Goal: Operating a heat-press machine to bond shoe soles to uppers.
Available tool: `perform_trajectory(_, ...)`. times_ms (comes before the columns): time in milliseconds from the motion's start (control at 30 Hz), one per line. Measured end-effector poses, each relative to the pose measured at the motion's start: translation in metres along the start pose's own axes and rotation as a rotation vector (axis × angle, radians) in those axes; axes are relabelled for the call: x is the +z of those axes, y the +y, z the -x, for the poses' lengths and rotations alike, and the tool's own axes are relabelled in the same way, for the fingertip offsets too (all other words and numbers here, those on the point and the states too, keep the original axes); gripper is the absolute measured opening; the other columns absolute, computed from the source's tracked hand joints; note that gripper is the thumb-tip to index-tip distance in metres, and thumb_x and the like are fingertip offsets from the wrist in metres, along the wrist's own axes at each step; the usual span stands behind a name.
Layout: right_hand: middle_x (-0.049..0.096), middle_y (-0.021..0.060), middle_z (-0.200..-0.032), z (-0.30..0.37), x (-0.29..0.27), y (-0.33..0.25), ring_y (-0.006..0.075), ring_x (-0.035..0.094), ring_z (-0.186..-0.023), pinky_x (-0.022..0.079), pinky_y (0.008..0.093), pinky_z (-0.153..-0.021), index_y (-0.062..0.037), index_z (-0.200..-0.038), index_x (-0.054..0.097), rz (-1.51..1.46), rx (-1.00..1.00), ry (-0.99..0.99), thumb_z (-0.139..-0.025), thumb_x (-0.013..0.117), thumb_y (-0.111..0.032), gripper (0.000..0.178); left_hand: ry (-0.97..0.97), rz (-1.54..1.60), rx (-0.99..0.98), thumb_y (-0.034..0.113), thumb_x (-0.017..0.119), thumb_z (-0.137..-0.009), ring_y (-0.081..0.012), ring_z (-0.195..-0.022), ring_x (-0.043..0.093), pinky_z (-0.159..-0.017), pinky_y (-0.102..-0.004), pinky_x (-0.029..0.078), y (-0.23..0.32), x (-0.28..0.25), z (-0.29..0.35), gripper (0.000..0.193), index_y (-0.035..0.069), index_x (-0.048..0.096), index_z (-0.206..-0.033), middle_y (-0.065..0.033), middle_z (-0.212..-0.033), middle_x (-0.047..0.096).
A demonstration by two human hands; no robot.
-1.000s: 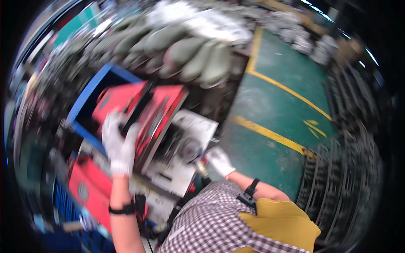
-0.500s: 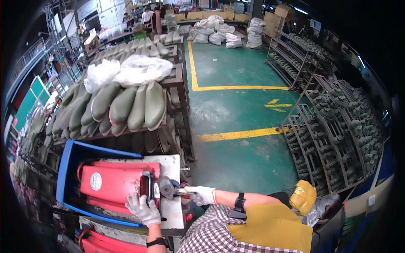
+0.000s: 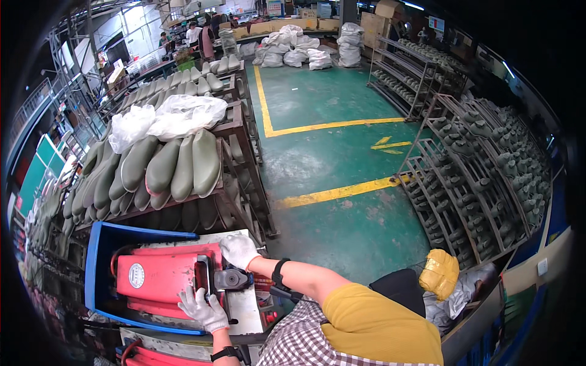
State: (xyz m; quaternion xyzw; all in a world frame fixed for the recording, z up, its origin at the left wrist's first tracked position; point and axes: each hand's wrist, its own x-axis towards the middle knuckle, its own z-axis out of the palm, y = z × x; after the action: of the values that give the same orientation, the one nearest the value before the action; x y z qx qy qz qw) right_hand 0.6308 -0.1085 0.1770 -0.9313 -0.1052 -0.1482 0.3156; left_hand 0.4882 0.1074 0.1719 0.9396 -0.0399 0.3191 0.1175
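My left hand (image 3: 203,310), in a white knit glove, has its fingers spread beside the near end of a black frame (image 3: 202,274) on a red machine (image 3: 159,274). My right hand (image 3: 238,250), gloved the same way, is at the machine's far right corner, over the pale board (image 3: 247,308). Its fingers point down and away, and their tips are hard to make out. Between the hands sits a dark grey block (image 3: 232,279) with a round mark on top, against the black frame. A blue tray (image 3: 91,268) surrounds the machine's left part.
Racks of olive-green boot shapes (image 3: 171,165) stand beyond the machine, topped by white plastic sheeting (image 3: 189,116). More boot racks (image 3: 476,177) line the right side. A second red machine (image 3: 165,357) is nearest me. White sacks (image 3: 287,49) are piled far back. A yellow bundle (image 3: 439,274) lies right.
My right hand has let go of a metal piece at the grey block's right and moved left and away to the machine's corner. The grey block has turned. My left hand has barely shifted.
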Motion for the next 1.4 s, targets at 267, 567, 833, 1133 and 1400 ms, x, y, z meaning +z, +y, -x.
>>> perform_trajectory(267,0.075,0.0182,-0.091,-0.003,0.005,0.001,0.0374,0.072,-0.092,0.057,0.0504,-0.084,-0.0086,-0.09,0.074,0.011,0.065,-0.045,-0.093,0.056,-0.027,0.026,-0.164,0.346,-0.177,0.008,0.062,-0.094,-0.0389,-0.156,0.028,-0.128,-0.0514,0.019,0.001,-0.041,0.022,0.049,0.005,0.056,-0.143,-0.0172,-0.161,0.043)
perform_trajectory(567,0.075,0.0188,-0.089,-0.005,0.012,0.001,0.0376,0.073,-0.089,0.057,0.0503,-0.083,-0.0097,-0.086,0.076,0.059,0.085,-0.04,-0.087,0.058,-0.025,0.023,-0.012,-0.238,-0.412,0.03,0.07,-0.098,-0.0408,-0.105,0.065,-0.096,-0.0483,0.053,0.003,-0.232,0.181,0.04,-0.002,0.069,-0.123,-0.021,-0.112,0.072)
perform_trajectory(833,0.076,0.0188,-0.091,-0.007,0.027,0.004,0.0371,0.074,-0.091,0.057,0.0497,-0.085,-0.01,-0.09,0.079,0.117,0.174,-0.074,-0.085,0.058,-0.02,0.024,-0.41,-0.105,-0.302,0.043,0.07,-0.098,-0.0341,-0.082,0.071,-0.07,-0.0421,0.057,-0.095,-0.222,0.247,0.04,0.005,0.072,-0.111,-0.017,-0.096,0.074)
perform_trajectory(1133,0.075,0.0198,-0.085,-0.008,0.029,0.001,0.0379,0.074,-0.086,0.057,0.0485,-0.081,-0.0073,-0.076,0.076,0.048,0.223,0.121,-0.081,0.06,-0.015,0.019,-0.711,0.095,-0.187,0.04,0.071,-0.098,-0.0331,-0.086,0.07,-0.076,-0.0429,0.056,-0.107,-0.172,0.14,0.039,0.004,0.072,-0.112,-0.0176,-0.098,0.074)
perform_trajectory(1400,0.075,0.0193,-0.086,-0.005,0.022,0.0,0.0371,0.074,-0.087,0.057,0.048,-0.083,-0.0071,-0.079,0.076,0.048,0.22,0.051,-0.082,0.061,-0.017,0.018,-0.922,0.196,-0.264,0.037,0.072,-0.097,-0.0322,-0.09,0.07,-0.081,-0.0436,0.056,-0.065,-0.154,0.084,0.038,0.003,0.071,-0.114,-0.0182,-0.101,0.074)
